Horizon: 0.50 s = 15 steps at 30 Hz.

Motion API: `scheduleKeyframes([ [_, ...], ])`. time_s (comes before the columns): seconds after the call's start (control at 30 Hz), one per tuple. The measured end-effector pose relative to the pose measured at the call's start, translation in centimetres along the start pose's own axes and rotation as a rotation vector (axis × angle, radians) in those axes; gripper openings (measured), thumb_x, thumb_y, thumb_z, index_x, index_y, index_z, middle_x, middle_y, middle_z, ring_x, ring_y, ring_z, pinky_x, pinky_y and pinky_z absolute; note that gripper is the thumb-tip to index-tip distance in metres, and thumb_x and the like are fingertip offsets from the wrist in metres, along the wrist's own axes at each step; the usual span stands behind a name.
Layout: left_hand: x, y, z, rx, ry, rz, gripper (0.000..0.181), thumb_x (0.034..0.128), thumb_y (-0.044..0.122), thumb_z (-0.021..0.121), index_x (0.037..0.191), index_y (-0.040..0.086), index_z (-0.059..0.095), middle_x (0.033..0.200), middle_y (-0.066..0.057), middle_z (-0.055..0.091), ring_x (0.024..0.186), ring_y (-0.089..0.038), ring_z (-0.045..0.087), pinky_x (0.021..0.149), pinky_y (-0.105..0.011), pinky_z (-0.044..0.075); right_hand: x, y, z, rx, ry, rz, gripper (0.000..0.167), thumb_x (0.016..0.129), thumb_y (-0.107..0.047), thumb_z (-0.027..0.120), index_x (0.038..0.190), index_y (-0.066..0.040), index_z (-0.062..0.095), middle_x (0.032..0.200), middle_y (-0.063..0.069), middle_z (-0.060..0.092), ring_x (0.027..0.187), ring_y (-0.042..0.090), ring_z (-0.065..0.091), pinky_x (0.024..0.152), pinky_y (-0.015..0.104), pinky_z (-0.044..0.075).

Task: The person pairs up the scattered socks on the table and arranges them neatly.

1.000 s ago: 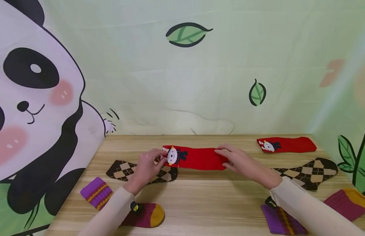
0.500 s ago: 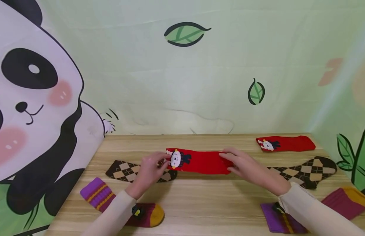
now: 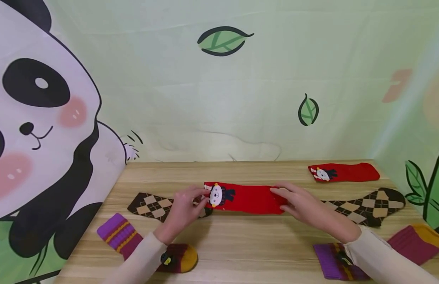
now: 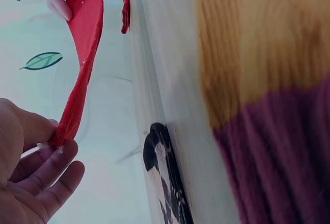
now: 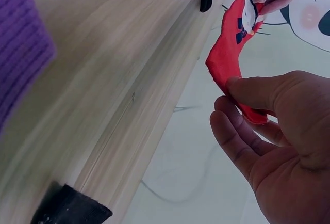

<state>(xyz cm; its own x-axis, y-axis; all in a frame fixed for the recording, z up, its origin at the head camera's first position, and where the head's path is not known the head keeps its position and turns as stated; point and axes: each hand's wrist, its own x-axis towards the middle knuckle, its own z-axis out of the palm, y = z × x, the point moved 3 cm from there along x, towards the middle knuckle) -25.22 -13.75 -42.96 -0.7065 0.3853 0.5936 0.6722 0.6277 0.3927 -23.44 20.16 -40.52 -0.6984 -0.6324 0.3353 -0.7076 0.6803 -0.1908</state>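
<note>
Between both hands a red sock (image 3: 256, 199) is stretched out above the table, its white bear face and dark scarf pattern toward the left end. My left hand (image 3: 185, 207) pinches the patterned end between thumb and fingers, as the left wrist view also shows on the red sock (image 4: 77, 97). The plain end is pinched by my right hand (image 3: 304, 205); in the right wrist view its thumb lies over the red sock (image 5: 227, 64). Just behind the left hand, a brown argyle sock (image 3: 150, 206) lies on the table, partly hidden.
A second red sock (image 3: 350, 172) lies at the back right, with another argyle sock (image 3: 368, 205) in front of it. Purple-and-maroon socks with mustard toes lie near each forearm, the left sock (image 3: 116, 232) and the right sock (image 3: 414, 242). A panda-print cloth (image 3: 162, 98) rises behind the table.
Both hands have moved a little to the right and toward the front, carrying the red sock with them. The socks on the table have stayed put.
</note>
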Motion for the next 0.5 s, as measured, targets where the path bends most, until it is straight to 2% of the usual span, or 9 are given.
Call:
scheduleKeyframes([
  [0.17,-0.3,0.5,0.3,-0.025,0.001,0.007,0.023,0.0843,0.0,0.082,0.107,0.002,0.078,0.106,-0.01,0.077,0.086,-0.017,0.073,0.074,-0.029,0.061,-0.7,0.0,-0.1,-0.008,0.026,-0.029,0.054,0.08,0.0,0.086,0.13,0.004,0.066,0.131,0.017,0.063,0.109,0.03,0.067,0.087,0.041,0.059],
  [0.3,-0.5,1.0,0.4,-0.048,0.005,0.016,0.023,0.0828,-0.001,0.083,0.106,0.001,0.078,0.103,-0.011,0.076,0.082,-0.017,0.072,0.071,-0.032,0.062,-1.4,-0.1,-0.2,-0.019,0.025,-0.03,0.054,0.079,-0.001,0.087,0.129,0.003,0.067,0.13,0.016,0.064,0.113,0.032,0.066,0.09,0.045,0.058],
  [0.5,-1.0,1.7,0.7,-0.047,-0.001,-0.001,0.026,0.081,0.0,0.086,0.106,0.001,0.078,0.103,-0.011,0.077,0.08,-0.016,0.071,0.069,-0.03,0.061,-2.2,-0.6,-0.5,-0.031,-0.001,-0.007,0.053,0.081,-0.004,0.086,0.13,-0.001,0.067,0.132,0.015,0.063,0.114,0.031,0.065,0.089,0.044,0.058],
])
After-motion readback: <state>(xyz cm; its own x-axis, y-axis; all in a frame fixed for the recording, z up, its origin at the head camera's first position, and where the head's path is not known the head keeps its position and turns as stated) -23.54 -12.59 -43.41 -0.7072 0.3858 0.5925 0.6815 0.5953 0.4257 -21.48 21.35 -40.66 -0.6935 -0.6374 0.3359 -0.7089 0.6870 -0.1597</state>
